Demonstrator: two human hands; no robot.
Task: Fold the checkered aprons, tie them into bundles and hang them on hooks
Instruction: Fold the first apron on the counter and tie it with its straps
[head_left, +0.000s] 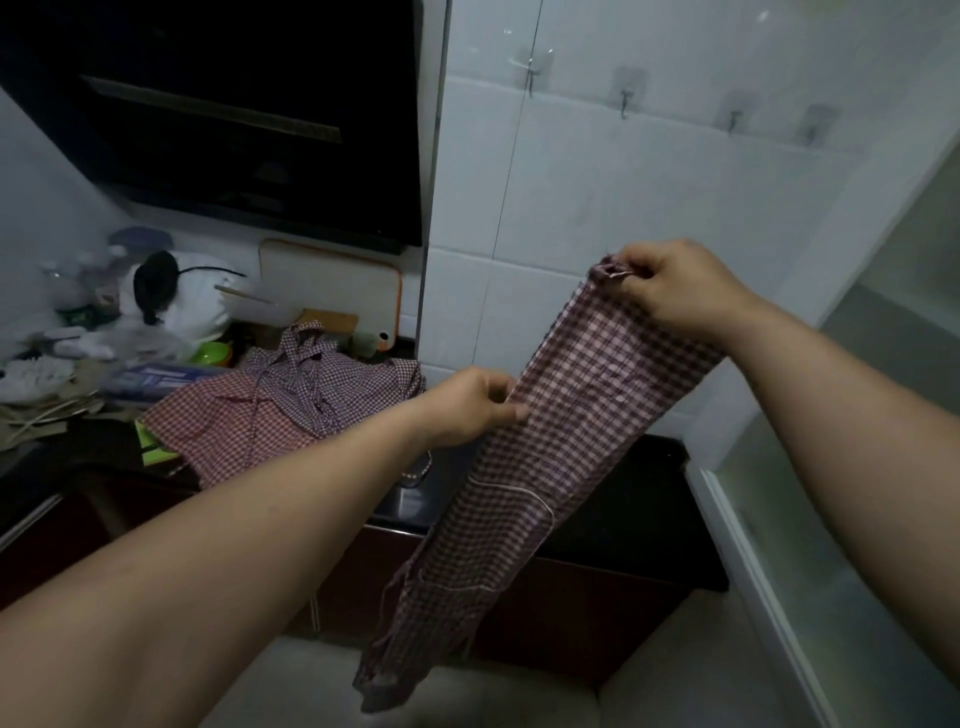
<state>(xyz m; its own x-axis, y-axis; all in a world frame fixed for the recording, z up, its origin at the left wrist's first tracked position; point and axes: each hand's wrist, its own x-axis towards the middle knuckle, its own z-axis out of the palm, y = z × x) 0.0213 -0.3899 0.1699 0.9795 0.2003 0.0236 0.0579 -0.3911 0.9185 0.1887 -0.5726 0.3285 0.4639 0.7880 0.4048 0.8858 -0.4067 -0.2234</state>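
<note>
Forearms, two of them, reach in from the lower corners. The left hand pinches the near edge of a folded apron between thumb and fingers. The right hand, higher and further off, has its fingers curled round the top corner, where the cloth bunches. This one apron is stretched on a slant between the two hands, in the air in front of the tiled wall. Its lower end hangs loose below the front edge of the dark bench.

Behind the left hand, two more checkered aprons lie heaped on the bench: a red apron in front, and a purplish apron partly over it with its straps loose. Beyond them stand one green bowl and one white cutting board leaning against the wall, with blurred clutter to the left. A black hood hangs above. Furthest off, four hooks sit in a row on the wall, above the right hand.
</note>
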